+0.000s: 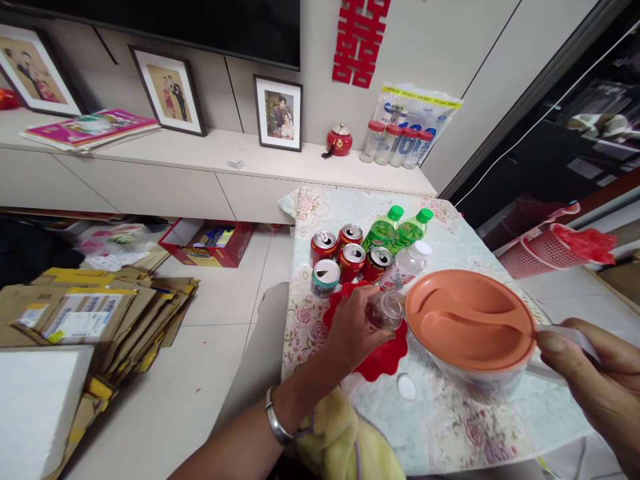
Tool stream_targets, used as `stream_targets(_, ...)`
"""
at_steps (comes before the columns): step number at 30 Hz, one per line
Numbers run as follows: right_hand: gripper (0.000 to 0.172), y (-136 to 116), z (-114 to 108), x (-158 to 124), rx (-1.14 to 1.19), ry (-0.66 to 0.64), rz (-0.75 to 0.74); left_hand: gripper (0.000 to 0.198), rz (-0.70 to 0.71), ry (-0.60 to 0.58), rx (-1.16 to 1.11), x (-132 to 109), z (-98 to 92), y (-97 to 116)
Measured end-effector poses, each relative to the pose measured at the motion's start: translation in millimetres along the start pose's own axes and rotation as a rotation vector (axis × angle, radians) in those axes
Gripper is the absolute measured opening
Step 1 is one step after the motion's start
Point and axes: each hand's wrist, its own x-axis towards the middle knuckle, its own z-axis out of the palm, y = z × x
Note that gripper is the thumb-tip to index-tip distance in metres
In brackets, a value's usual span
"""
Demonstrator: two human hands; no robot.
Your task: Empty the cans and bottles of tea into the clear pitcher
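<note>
My left hand [350,327] is closed round a small clear plastic jar [387,311], tilted over a red scalloped plate [385,360]. To the right is a round container with an orange lid [470,320]; the lid has moulded hollows. My right hand [590,380] grips a pale handle-like piece [567,333] at the lid's right edge; the fingers partly hide it. A white round cap [407,387] lies on the cloth in front of the plate. Behind the jar stand a clear bottle with a white cap [407,265], two green bottles [383,230] and several opened drink cans [351,260].
A flowered cloth covers the table [425,427]. A yellow cloth [345,440] lies at its near edge. Flattened cardboard [115,313] and a red box [210,243] are on the floor at left. Red-lidded jars [395,147] stand on the cabinet; a pink basket [540,253] is at right.
</note>
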Motion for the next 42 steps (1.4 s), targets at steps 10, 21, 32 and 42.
stream_targets(10, 0.044, 2.2, 0.4, -8.6, -0.021, -0.035, 0.050, 0.070, -0.011, -0.010, -0.005, 0.4, 0.4, -1.5)
stream_targets(21, 0.046, 3.1, 0.1, 2.0, -0.035, -0.013, 0.011, 0.069, -0.026, -0.015, 0.000, 0.8, -0.7, 2.5)
stream_targets(32, 0.043, 2.7, -1.7, 1.9, -0.033, 0.001, -0.006, 0.070, -0.011, 0.005, -0.012, 1.0, 0.6, -0.3)
stream_targets(42, 0.039, -1.0, 1.7, -5.8, -0.017, -0.013, 0.032, 0.068, -0.009, -0.004, -0.003, 0.2, -1.7, 2.7)
